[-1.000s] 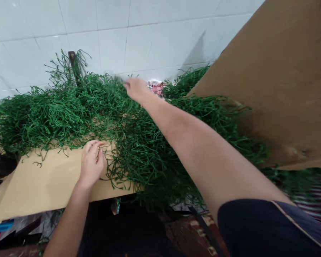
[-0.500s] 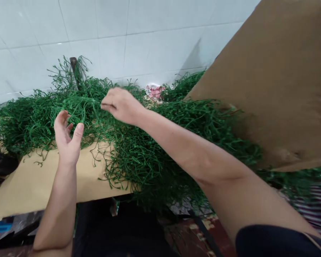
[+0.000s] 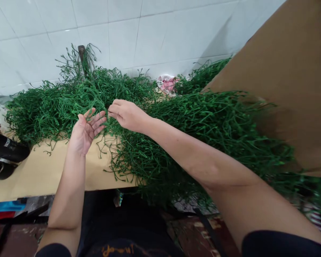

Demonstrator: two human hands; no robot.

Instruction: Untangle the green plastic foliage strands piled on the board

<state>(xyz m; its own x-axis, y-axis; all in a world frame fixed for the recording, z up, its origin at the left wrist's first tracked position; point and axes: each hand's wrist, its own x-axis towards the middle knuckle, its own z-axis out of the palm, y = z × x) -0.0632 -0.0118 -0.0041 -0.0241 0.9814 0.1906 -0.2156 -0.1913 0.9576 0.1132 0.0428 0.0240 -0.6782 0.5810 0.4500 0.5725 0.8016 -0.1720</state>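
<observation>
Palm up with its fingers spread, my left hand (image 3: 83,137) is at the front of a heap of thin green plastic-looking stems (image 3: 40,114). My right hand (image 3: 130,116) is just to its right, fingers pinched together and pointing at the left fingertips. Whatever lies in that pinch is too small to make out. Under my right forearm spreads a second, thicker pile of green stems (image 3: 203,114), with small forked tips. Brown paper (image 3: 107,176) covers the table beneath the stems.
A black bottle (image 3: 8,146) and a dark cup (image 3: 1,169) lie at the left edge. Behind the stems, a dark upright bar (image 3: 81,57) and a pink-and-white bundle (image 3: 168,85) are near the tiled wall (image 3: 117,43). A large brown cardboard sheet (image 3: 291,89) slants at the right.
My left hand has turned its palm upward and come closer to my right hand, its fingers now spread. My right hand stays pinched. The view has shifted slightly.
</observation>
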